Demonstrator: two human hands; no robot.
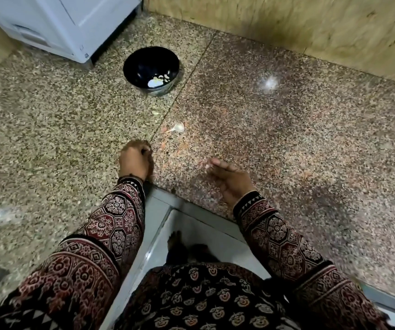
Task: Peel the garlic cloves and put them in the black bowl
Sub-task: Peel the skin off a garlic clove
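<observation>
Nearest the camera: a patterned garment (191,298) with matching left sleeve (118,217) and right sleeve (275,234), both extended over the near edge of the speckled stone table (287,115).

Left hand (135,160): knuckles up, fingers curled under. Whether they enclose anything cannot be told.

Right hand (231,179): to the right of the left hand, apart from it, fingers loosely curled. A pale speck shows at the index fingertip; blur prevents telling whether it is pinched.

Garlic clove (178,127): unpeeled, lying on the table just beyond the hands, touching neither. A small pale scrap (154,112) lies slightly farther.

Black bowl (139,67): far centre-left, well apart from both hands. It contains several peeled cloves (158,80).

A white appliance (56,22) stands at far left; a tan wall (287,20) borders the far side.
</observation>
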